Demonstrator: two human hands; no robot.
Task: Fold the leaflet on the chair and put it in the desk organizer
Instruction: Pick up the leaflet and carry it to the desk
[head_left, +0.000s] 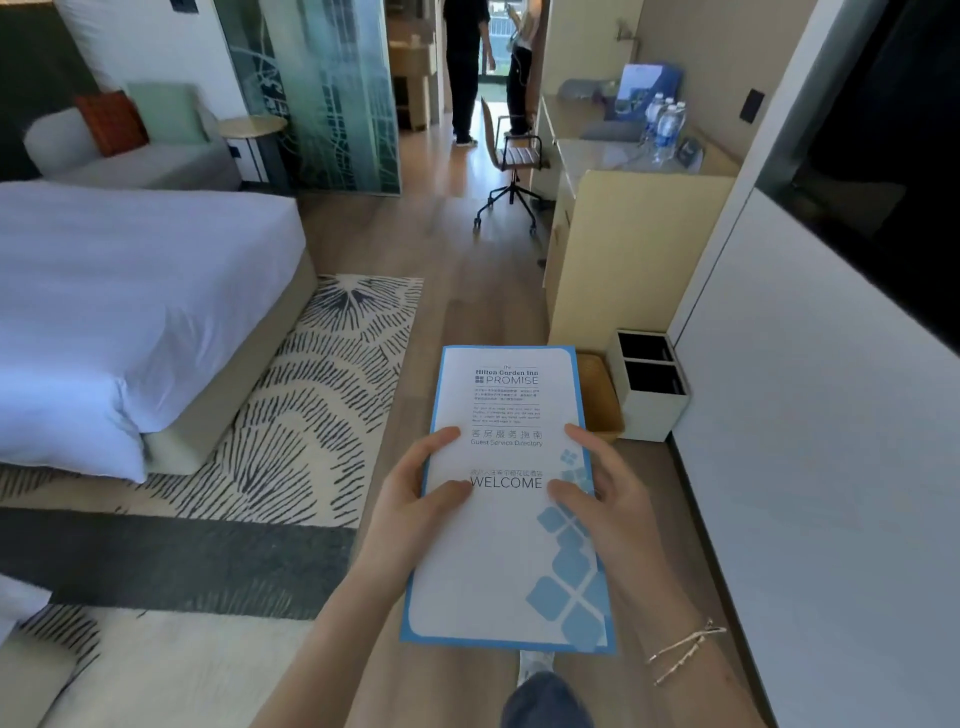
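Blue-bordered white leaflet (506, 499), printed "WELCOME" and "Guest Service Directory", is held flat in front of the person above the wood floor (467, 322). Left hand (410, 499) and right hand (597, 499) grip its side edges, fingers (441, 436) curled onto the cover. Ahead, a swivel chair (514, 171) stands beside the worktop (597, 150) carrying water bottles (665, 124)

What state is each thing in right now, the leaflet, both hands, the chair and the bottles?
leaflet: folded shut, cover up, held off the floor
left hand: grip on the leaflet's left edge
right hand: grip on the leaflet's right edge
chair: upright at the desk
bottles: standing upright on the desk
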